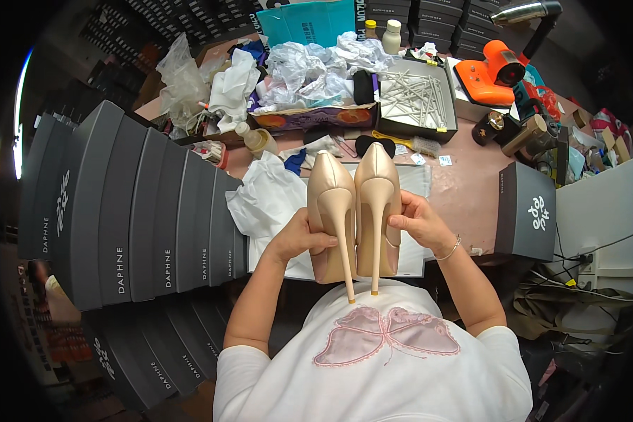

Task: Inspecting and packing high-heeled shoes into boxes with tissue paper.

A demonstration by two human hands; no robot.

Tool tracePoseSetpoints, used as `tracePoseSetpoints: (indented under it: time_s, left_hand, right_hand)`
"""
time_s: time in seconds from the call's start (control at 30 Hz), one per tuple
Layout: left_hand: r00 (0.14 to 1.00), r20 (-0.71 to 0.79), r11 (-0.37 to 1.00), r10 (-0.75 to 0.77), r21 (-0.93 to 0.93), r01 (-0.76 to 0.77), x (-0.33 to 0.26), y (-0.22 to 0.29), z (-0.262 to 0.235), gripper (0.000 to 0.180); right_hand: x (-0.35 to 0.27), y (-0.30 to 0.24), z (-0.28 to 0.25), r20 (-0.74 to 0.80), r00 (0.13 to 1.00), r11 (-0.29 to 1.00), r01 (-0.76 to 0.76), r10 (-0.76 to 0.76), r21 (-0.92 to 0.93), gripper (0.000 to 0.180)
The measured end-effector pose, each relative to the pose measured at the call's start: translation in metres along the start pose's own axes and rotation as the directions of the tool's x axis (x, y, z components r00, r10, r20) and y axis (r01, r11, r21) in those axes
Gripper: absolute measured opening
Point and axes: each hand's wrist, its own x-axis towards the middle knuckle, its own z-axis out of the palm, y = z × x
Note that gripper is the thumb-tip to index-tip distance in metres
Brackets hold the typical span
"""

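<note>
A pair of champagne-coloured high-heeled shoes is held side by side in front of my chest, their long thin heels facing me. My left hand is closed around the side of the left high-heeled shoe, thumb across its sole. My right hand, with a thin bracelet at the wrist, grips the right high-heeled shoe from its outer side. Both heel tips point down toward my white shirt. Beneath the shoes, partly hidden by them, lies a white flat surface with crumpled white tissue paper at its left.
Dark grey shoe boxes are stacked at the left; another shoe box stands right. Along the back are a carton of crumpled paper, a tray of white sticks, a brush, a bottle and an orange device.
</note>
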Motion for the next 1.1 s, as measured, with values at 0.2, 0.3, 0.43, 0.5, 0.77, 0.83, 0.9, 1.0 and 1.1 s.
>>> tracePoseSetpoints:
  time_s: [0.2, 0.3, 0.43, 0.5, 0.77, 0.83, 0.9, 1.0, 1.1]
  left_hand:
    - [0.998, 0.053, 0.906, -0.018, -0.422, 0.039, 0.007, -0.017, 0.003, 0.060]
    - [0.999, 0.029, 0.854, -0.039, -0.518, 0.048, 0.009, -0.021, 0.005, 0.062]
    - [0.998, 0.059, 0.874, 0.009, -0.485, 0.021, 0.011, -0.032, 0.002, 0.062]
    - [0.998, 0.067, 0.868, 0.012, -0.495, 0.023, 0.011, -0.032, 0.003, 0.062]
    - [1.000, 0.025, 0.878, 0.003, -0.478, 0.009, 0.001, -0.036, 0.001, 0.074]
    - [1.000, 0.011, 0.892, -0.008, -0.452, 0.012, -0.004, -0.035, -0.001, 0.075]
    - [0.999, -0.033, 0.914, -0.009, -0.406, -0.005, -0.012, -0.037, -0.013, 0.068]
    - [0.984, -0.170, 0.967, -0.051, -0.255, 0.006, -0.025, -0.041, -0.051, 0.055]
    - [0.750, -0.621, 0.865, 0.227, 0.483, 0.137, -0.033, -0.038, -0.068, 0.066]
  right_hand:
    - [0.006, 0.011, -0.003, 0.000, 0.985, 0.912, -0.160, 0.172, 0.378, 0.040]
    - [0.008, 0.017, -0.003, -0.019, 0.989, 0.904, -0.128, 0.149, 0.408, 0.039]
    - [0.005, 0.012, -0.001, -0.017, 0.990, 0.922, -0.121, 0.137, 0.369, 0.039]
    - [0.004, 0.013, 0.000, -0.022, 0.990, 0.919, -0.121, 0.139, 0.375, 0.040]
    - [0.007, 0.015, 0.005, -0.035, 0.987, 0.943, -0.136, 0.154, 0.303, 0.043]
    - [0.008, 0.014, 0.007, -0.049, 0.983, 0.950, -0.160, 0.180, 0.269, 0.042]
    - [0.013, 0.008, 0.011, -0.072, 0.990, 0.975, -0.107, 0.123, 0.196, 0.042]
    - [0.017, -0.014, 0.013, -0.118, 0.988, 0.993, 0.105, -0.098, 0.054, 0.041]
    - [0.010, -0.034, 0.022, -0.101, 0.958, 0.953, 0.250, -0.269, -0.173, 0.029]
